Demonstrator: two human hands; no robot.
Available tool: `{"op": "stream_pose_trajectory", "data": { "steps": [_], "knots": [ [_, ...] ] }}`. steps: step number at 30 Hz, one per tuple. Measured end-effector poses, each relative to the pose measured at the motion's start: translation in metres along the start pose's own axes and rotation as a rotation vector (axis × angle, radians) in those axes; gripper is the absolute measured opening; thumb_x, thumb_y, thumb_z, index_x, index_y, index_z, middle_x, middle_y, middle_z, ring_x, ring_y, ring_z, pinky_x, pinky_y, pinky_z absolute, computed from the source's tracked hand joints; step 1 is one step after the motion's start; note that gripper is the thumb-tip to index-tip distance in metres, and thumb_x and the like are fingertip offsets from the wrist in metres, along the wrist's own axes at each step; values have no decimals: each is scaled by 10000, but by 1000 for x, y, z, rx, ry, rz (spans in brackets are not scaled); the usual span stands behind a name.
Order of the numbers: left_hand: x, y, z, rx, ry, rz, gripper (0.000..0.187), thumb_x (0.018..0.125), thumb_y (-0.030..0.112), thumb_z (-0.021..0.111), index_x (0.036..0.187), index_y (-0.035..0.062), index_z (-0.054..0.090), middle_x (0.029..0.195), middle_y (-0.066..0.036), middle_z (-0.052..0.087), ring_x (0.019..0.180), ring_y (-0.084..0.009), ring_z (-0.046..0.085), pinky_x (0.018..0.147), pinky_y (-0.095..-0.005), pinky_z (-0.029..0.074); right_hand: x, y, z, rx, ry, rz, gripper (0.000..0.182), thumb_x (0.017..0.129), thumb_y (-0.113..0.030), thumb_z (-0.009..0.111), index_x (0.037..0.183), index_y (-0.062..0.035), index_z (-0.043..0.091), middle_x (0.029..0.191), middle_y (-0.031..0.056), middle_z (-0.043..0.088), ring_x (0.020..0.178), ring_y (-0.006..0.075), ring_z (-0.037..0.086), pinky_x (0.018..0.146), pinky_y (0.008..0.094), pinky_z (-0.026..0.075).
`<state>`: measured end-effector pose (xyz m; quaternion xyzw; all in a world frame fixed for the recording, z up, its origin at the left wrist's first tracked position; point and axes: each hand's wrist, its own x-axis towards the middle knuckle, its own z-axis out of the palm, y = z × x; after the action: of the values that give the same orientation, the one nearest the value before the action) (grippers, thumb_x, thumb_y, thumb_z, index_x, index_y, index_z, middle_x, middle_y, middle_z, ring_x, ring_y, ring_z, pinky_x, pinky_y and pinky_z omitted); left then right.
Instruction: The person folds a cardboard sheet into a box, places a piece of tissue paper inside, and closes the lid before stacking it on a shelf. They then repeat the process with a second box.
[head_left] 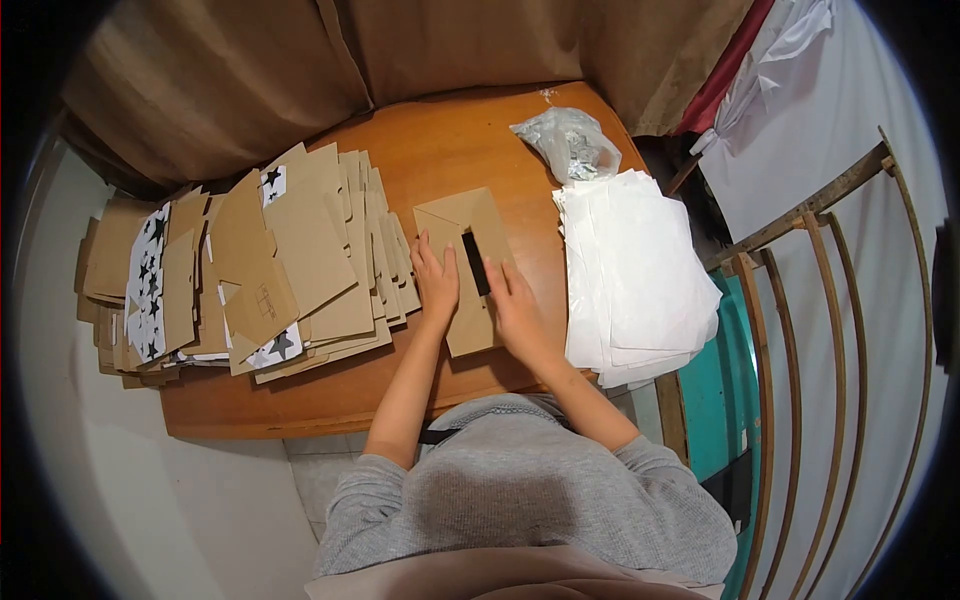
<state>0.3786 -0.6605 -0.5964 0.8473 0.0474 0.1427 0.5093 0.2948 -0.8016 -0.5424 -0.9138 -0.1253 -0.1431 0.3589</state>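
A brown cardboard box (468,325) lies on the wooden table in front of me, with a dark gap running lengthwise between its top flaps. My left hand (437,277) rests on the box's left side, fingers stretched out and pointing away from me. On the right side, my right hand (514,308) lies with extended fingers at the edge of the gap. Both hands press or touch the cardboard without wrapping round it. What is inside the gap is too dark to make out.
Left of the box, stacks of flattened cardboard boxes (310,240), some with black stars on white, cover the table (420,140). A pile of white paper sheets (640,270) sits at the right. Behind it stands a clear plastic bag (575,145) with silvery contents. A wooden rack (785,330) stands beyond.
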Motion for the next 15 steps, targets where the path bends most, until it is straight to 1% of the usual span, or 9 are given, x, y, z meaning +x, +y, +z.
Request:
{"op": "stream_pose_trajectory", "data": {
  "steps": [2, 3, 5, 6, 7, 8, 10, 14, 15],
  "knots": [
    [0, 1, 0, -40, 10, -6, 688, 838, 301, 611, 1381, 16, 299, 1381, -279, 275, 1261, -454, 323, 1042, -494, 286, -6, -6, 9, -255, -168, 109, 649, 837, -5, 472, 1442, -140, 279, 1390, 282, 340, 1248, 499, 353, 1020, 569, 316],
    [-1, 3, 0, 25, 17, 31, 715, 811, 288, 641, 1378, 20, 297, 1378, -275, 273, 1253, -456, 326, 1037, -499, 293, -5, -8, 11, -228, -197, 126, 655, 846, -24, 479, 1449, -171, 268, 1426, 284, 274, 1272, 515, 309, 1003, 652, 273],
    [-3, 6, 1, 90, 28, 66, 743, 785, 275, 672, 1374, 24, 296, 1375, -272, 271, 1244, -458, 328, 1031, -503, 301, -5, -12, 16, -286, -230, 149, 655, 848, -23, 474, 1451, -170, 264, 1432, 287, 254, 1281, 522, 288, 995, 669, 263],
    [-4, 10, 0, 163, 9, 60, 782, 748, 261, 705, 1372, 28, 295, 1379, -271, 262, 1246, -461, 320, 1029, -508, 304, -6, -14, 17, -345, -264, 177, 655, 850, -22, 469, 1453, -170, 261, 1439, 289, 234, 1290, 528, 268, 986, 687, 253],
    [-6, 14, -2, 236, -11, 53, 823, 711, 248, 739, 1369, 32, 294, 1383, -270, 252, 1248, -465, 312, 1026, -513, 307, -8, -13, 18, -345, -265, 177, 655, 850, -22, 469, 1453, -170, 261, 1439, 289, 234, 1290, 528, 268, 986, 687, 253],
    [-7, 19, -4, 235, -11, 53, 823, 711, 248, 739, 1369, 32, 294, 1383, -270, 252, 1248, -465, 312, 1026, -513, 307, -8, -12, 20, -342, -256, 177, 655, 852, -23, 465, 1455, -172, 257, 1443, 289, 222, 1297, 530, 253, 980, 699, 246],
    [-7, 22, -6, 284, -53, 38, 891, 649, 236, 785, 1367, 39, 298, 1386, -270, 247, 1258, -469, 293, 1016, -536, 311, -7, -13, 19, -341, -245, 172, 655, 853, -25, 461, 1456, -174, 254, 1446, 289, 209, 1304, 532, 238, 974, 711, 238],
    [-6, 15, -2, 259, -43, 42, 868, 690, 254, 753, 1382, 31, 279, 1405, -274, 229, 1268, -466, 280, 1008, -559, 308, -8, -17, 17, -355, -271, 214, 646, 861, -26, 454, 1456, -182, 259, 1431, 316, 211, 1293, 562, 224, 977, 712, 231],
    [-7, 14, -2, 323, -58, 54, 857, 711, 266, 733, 1390, 24, 269, 1416, -276, 216, 1274, -467, 273, 1009, -558, 308, -8, -18, 17, -365, -268, 222, 645, 862, -24, 454, 1455, -187, 262, 1426, 325, 211, 1286, 575, 219, 976, 713, 228]
  ]
}}
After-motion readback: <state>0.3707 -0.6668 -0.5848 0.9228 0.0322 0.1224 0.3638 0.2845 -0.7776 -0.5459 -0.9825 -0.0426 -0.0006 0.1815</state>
